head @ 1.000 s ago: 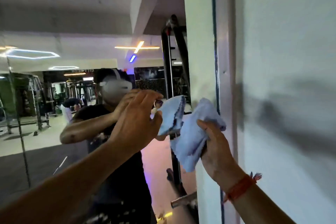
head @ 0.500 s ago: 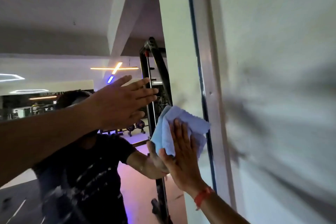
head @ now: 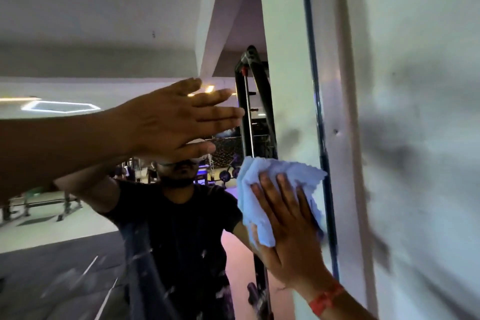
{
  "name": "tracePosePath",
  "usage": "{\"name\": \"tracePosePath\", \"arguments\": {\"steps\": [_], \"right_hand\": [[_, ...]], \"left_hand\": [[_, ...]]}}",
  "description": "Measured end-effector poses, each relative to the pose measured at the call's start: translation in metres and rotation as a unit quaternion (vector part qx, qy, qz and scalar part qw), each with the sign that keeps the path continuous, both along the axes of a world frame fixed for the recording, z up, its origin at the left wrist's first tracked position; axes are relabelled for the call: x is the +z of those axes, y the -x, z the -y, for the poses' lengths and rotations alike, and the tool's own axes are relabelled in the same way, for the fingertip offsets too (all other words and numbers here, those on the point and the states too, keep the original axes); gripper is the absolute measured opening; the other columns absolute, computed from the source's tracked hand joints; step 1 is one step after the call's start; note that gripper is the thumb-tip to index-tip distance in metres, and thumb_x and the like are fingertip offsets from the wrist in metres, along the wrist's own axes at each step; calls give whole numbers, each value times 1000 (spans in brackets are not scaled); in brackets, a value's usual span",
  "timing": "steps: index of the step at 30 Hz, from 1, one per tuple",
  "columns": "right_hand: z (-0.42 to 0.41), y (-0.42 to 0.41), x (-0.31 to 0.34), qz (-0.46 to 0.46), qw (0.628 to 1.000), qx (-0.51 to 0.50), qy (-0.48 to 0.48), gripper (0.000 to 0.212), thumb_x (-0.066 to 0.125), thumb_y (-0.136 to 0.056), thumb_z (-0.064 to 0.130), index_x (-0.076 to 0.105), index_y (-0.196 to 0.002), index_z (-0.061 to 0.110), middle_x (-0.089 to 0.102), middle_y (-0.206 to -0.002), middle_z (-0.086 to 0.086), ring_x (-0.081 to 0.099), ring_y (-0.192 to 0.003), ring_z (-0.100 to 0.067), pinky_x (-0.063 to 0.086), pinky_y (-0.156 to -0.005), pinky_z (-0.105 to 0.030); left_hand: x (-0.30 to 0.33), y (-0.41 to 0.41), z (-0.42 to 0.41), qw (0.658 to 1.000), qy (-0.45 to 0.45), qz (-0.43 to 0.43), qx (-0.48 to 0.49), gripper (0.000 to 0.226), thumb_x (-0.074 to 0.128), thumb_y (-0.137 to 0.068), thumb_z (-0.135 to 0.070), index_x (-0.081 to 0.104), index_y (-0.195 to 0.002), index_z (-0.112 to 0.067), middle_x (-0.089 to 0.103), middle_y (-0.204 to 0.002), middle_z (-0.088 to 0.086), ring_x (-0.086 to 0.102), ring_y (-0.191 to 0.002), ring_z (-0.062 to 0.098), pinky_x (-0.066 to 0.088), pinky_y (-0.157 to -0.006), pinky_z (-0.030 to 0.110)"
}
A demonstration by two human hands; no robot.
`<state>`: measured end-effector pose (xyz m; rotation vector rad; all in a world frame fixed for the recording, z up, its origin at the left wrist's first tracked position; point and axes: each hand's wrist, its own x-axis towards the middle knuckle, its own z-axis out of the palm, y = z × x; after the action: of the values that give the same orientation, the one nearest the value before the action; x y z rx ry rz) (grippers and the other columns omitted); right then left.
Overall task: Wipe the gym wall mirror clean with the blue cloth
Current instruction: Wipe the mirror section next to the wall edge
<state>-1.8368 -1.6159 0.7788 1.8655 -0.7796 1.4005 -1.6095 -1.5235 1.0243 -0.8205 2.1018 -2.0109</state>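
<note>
Blue cloth (head: 275, 189) now flatter on mirror (head: 78, 215)

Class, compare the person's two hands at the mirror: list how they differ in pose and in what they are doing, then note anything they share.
1. The right hand presses the blue cloth flat against the mirror; the left hand holds nothing.
2. The right hand's fingers point up; the left hand's point sideways, toward the mirror's right edge.
3. Only the right wrist wears a red band.

Shared: both have straight, extended fingers.

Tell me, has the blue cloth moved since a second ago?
Yes. The blue cloth was bunched in front of the mirror's edge strip; the right hand now presses it flat on the glass, left of it.
</note>
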Motion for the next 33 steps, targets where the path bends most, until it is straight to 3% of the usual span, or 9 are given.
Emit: {"name": "tracePosePath", "arguments": {"steps": [6, 11, 15, 19, 24, 26, 28, 30, 33], "right_hand": [[-10, -41, 71, 240, 967, 17, -87, 67, 32, -102, 50, 18, -164, 27, 13, -172, 2, 8, -159, -27, 13, -125, -56], [-44, -86, -4, -57, 995, 68, -41, 68, 43, -104, 43, 15, -164, 29, 3, -173, 6, 2, -159, -29, 5, -126, -53], [-26, -55, -40, -20, 999, 27, -30, 68, 48, -95, 42, 30, -160, 30, 19, -171, 5, 15, -158, -31, 27, -117, -61], [-54, -107, 10, 142, 984, 13, -109, 73, 46, -97, 48, 22, -163, 29, 11, -172, 2, 5, -158, -34, 15, -120, -64], [-85, -167, -44, -131, 986, 98, -14, 74, 51, -97, 47, 21, -163, 30, 11, -172, 6, 6, -159, -30, 7, -124, -58], [-70, -140, -64, -166, 981, 105, 5, 75, 54, -91, 40, 28, -161, 34, 17, -170, 10, 10, -159, -26, 12, -123, -56], [-58, -114, -63, -137, 989, 63, -1, 78, 57, -84, 38, 34, -158, 39, 22, -169, 13, 15, -158, -23, 11, -123, -50], [-66, -117, -42, -28, 999, 21, -36, 75, 56, -85, 38, 35, -156, 41, 23, -168, 12, 17, -157, -25, 13, -121, -50], [-112, -190, -22, 92, 989, 27, -109, 72, 43, -96, 49, 19, -163, 34, 8, -172, 8, 4, -159, -32, 9, -121, -58]], "left_hand": [[4, -16, -15, 999, -18, 12, 33, 62, 10, -107, -55, 10, -164, -30, 7, -171, -6, 4, -159, 24, 17, -125, 54], [1, -28, -32, 997, -2, 2, 78, 61, 10, -108, -53, 7, -164, -30, 5, -172, -6, 2, -159, 22, 18, -124, 53], [-23, -48, -49, 995, -20, 11, 100, 61, 9, -108, -52, 4, -165, -30, 2, -172, -8, -2, -159, 21, 17, -124, 51], [-27, -62, -61, 994, -17, 13, 110, 59, 8, -109, -46, 9, -165, -27, 7, -172, -7, 3, -159, 22, 21, -123, 50], [-21, -73, -67, 993, -22, 11, 119, 57, 10, -110, -45, 6, -165, -28, 5, -172, -8, 1, -159, 21, 19, -124, 49], [-25, -82, -69, 993, -29, 4, 118, 58, 10, -110, -46, 4, -165, -28, 4, -172, -7, -1, -159, 21, 17, -125, 49], [-31, -94, -73, 993, -35, 2, 115, 58, 11, -109, -46, 6, -165, -27, 5, -172, -7, 0, -159, 21, 16, -125, 49], [-36, -104, -77, 994, -40, 1, 103, 58, 12, -110, -46, 9, -165, -26, 6, -172, -6, 1, -159, 22, 16, -125, 49], [-38, -117, -80, 996, -41, 1, 86, 58, 14, -110, -46, 12, -164, -27, 6, -172, -6, 4, -159, 23, 16, -125, 50]]}}
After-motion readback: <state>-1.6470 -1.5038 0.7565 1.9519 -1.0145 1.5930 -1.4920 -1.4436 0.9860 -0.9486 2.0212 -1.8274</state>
